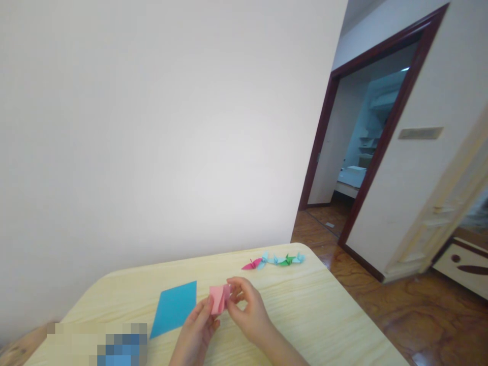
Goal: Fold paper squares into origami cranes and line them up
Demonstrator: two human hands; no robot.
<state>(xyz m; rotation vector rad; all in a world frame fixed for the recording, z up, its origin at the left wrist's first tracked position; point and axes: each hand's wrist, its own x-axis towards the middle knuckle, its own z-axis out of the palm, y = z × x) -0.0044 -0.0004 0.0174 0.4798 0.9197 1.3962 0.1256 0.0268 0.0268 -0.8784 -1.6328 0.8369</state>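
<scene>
A small folded piece of pink origami paper [217, 299] is held up between my two hands, with one flap standing away from the rest. My left hand [200, 323] pinches its left side, thumb in front. At the right edge, my right hand [247, 307] grips the paper between thumb and fingers. Flat on the table to the left lies a blue sheet of paper [175, 307]. Beyond my right hand is a row of several folded paper cranes, including a pink one [252, 265], a green one [287, 261] and light blue ones [264, 260].
The pale wood-grain table [324, 310] has rounded far corners and stands by a white wall [171, 127]. A pixelated blue patch [122, 351] covers the near left. On the right, a dark red door frame [366, 203] opens to another room.
</scene>
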